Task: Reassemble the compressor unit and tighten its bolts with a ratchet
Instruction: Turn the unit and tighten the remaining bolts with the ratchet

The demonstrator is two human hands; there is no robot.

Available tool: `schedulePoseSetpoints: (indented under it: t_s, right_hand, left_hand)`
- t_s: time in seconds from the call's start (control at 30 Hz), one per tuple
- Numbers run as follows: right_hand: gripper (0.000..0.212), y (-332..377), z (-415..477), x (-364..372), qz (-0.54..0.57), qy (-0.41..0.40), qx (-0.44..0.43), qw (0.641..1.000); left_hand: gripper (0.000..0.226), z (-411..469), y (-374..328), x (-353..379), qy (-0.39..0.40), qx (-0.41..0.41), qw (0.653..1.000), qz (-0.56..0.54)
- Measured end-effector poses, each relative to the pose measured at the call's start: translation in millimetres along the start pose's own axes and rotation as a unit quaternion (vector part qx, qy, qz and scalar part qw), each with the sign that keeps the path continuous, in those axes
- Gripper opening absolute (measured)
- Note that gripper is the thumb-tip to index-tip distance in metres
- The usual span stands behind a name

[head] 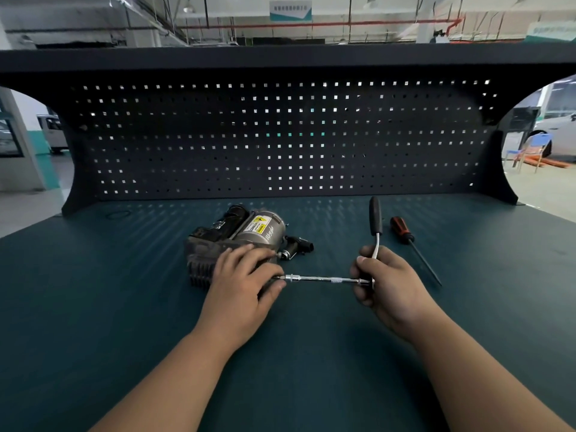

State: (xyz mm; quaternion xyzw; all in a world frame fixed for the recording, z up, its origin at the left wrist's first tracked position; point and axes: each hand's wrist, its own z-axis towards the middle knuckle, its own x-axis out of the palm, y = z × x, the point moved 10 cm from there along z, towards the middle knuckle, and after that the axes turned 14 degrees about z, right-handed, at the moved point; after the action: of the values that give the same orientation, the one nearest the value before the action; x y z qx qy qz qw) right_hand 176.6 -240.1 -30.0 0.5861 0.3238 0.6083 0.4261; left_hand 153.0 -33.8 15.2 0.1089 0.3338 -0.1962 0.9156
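The compressor unit (pixel 243 235) lies on the dark green bench, a grey cylinder with a yellow warning label and a black finned block at its left end. My left hand (pixel 243 282) rests on its front side, and its fingers pinch the tip of the ratchet's extension bar (pixel 321 279). That bar runs level from the compressor to my right hand (pixel 386 285), which grips the ratchet (pixel 375 226) at its head. The ratchet's black handle points away from me.
A screwdriver (pixel 411 244) with a red and black handle lies to the right of the ratchet, tip toward me. A black ring (pixel 118 214) sits at the bench's back left. A dark pegboard (pixel 280 135) walls off the back.
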Motion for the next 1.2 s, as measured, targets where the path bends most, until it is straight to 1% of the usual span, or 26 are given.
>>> schedulePoseSetpoints:
  t_s: [0.1, 0.17, 0.23, 0.33, 0.47, 0.57, 0.63, 0.7, 0.77, 0.83, 0.93, 1.07, 1.13, 1.2]
  right_hand:
    - [0.008, 0, 0, -1, -0.031, 0.005, -0.001, 1.000]
    - [0.004, 3, 0, -3, -0.088, 0.007, -0.014, 0.996]
    - [0.006, 9, -1, -4, -0.138, 0.013, -0.033, 0.990]
    - [0.014, 15, -5, -3, -0.130, 0.040, -0.034, 0.990]
    - [0.024, 10, -11, 1, -0.099, 0.080, 0.013, 0.992]
    - [0.027, 13, -14, 0, -0.121, 0.087, 0.009, 0.989]
    - [0.029, 19, -15, 0, -0.178, 0.087, -0.018, 0.980]
    - [0.032, 26, -17, 1, -0.254, 0.088, -0.051, 0.962]
    - [0.037, 30, -18, 3, -0.308, 0.093, -0.069, 0.944]
    - [0.038, 31, -19, 3, -0.329, 0.099, -0.076, 0.936]
    - [0.032, 33, -18, 3, -0.343, 0.085, -0.090, 0.931]
    - [0.026, 33, -17, 3, -0.356, 0.061, -0.107, 0.926]
    - [0.028, 37, -20, 6, -0.387, 0.053, -0.133, 0.911]
    - [0.034, 41, -24, 10, -0.405, 0.062, -0.160, 0.898]
  left_hand:
    - [0.034, 0, -1, 1, 0.001, 0.007, 1.000, 0.012]
    - [0.034, 0, -1, 1, 0.002, 0.015, 1.000, 0.017]
    - [0.034, 0, 0, 1, -0.001, 0.019, 1.000, 0.011]
    - [0.034, 0, 2, 2, -0.004, 0.017, 1.000, -0.004]
    - [0.034, 0, 3, 4, 0.000, 0.009, 1.000, -0.013]
    - [0.034, 0, 3, 3, -0.007, 0.016, 1.000, -0.003]
    - [0.033, 0, 2, 2, -0.010, 0.021, 1.000, 0.003]
    - [0.033, 0, 1, 3, -0.006, 0.020, 1.000, 0.006]
    - [0.033, 0, 1, 4, 0.003, 0.017, 1.000, 0.003]
    - [0.038, -1, 5, 7, 0.015, 0.003, 1.000, -0.011]
    - [0.046, -1, 10, 8, 0.022, -0.021, 0.999, -0.036]
    - [0.046, -1, 11, 7, 0.012, -0.029, 0.998, -0.052]
    - [0.046, -1, 12, 7, 0.009, -0.033, 0.998, -0.054]
    - [0.046, -1, 12, 8, 0.010, -0.036, 0.998, -0.056]
